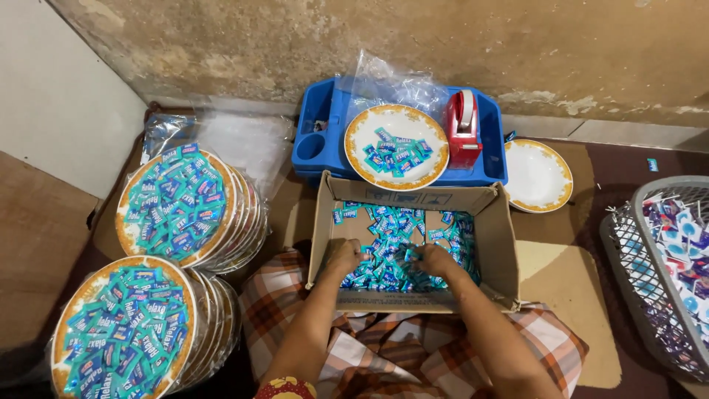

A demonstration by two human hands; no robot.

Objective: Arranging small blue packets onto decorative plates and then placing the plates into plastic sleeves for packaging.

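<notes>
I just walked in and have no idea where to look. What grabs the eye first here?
Both hands, left hand and right hand, dig into an open brown cardboard box of small blue-wrapped sweets. At left lean stacked gold-rimmed plates heaped with the same sweets; a red tape dispenser sits behind.

The fingertips of the left hand [344, 256] and the right hand [436, 260] are buried among the small blue sachets [399, 251] in the brown cardboard box [496, 244], so whether they grip anything cannot be told. The grey wire basket of lollipops [644, 277] is cut off by the right edge. The lower stack of gold-rimmed plates heaped with blue sachets [129, 329] runs off the bottom edge. The clear plastic bag [384, 83] partly hides the blue plastic tray [317, 144].
</notes>
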